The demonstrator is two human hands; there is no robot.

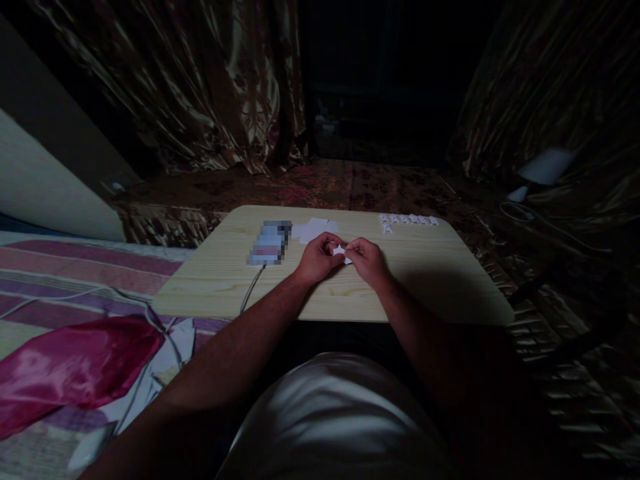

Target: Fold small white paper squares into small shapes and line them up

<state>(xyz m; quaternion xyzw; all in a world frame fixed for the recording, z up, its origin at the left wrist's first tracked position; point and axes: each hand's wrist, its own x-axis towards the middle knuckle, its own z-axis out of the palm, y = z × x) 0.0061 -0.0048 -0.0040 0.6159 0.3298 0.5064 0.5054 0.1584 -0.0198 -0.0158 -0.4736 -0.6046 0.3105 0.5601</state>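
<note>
A small folded piece of white paper [340, 252] is pinched between my two hands over the middle of the table. My left hand [319, 259] holds its left side, with thumb and fingers closed on it. From the other side my right hand [366, 259] grips the paper's right edge between thumb and fingertips. Flat sheets of white paper [318, 230] lie just beyond my left hand. Several small folded white paper pieces [413, 219] stand in a row near the table's far right edge, with one more below the row's left end.
A pixelated device [270, 243] with a cable [250, 287] lies on the left of the wooden table [210, 280]. A pink shiny cloth [85, 363] and paper scraps [175, 343] lie on the striped bedding at left. A white lamp [545, 167] stands at right.
</note>
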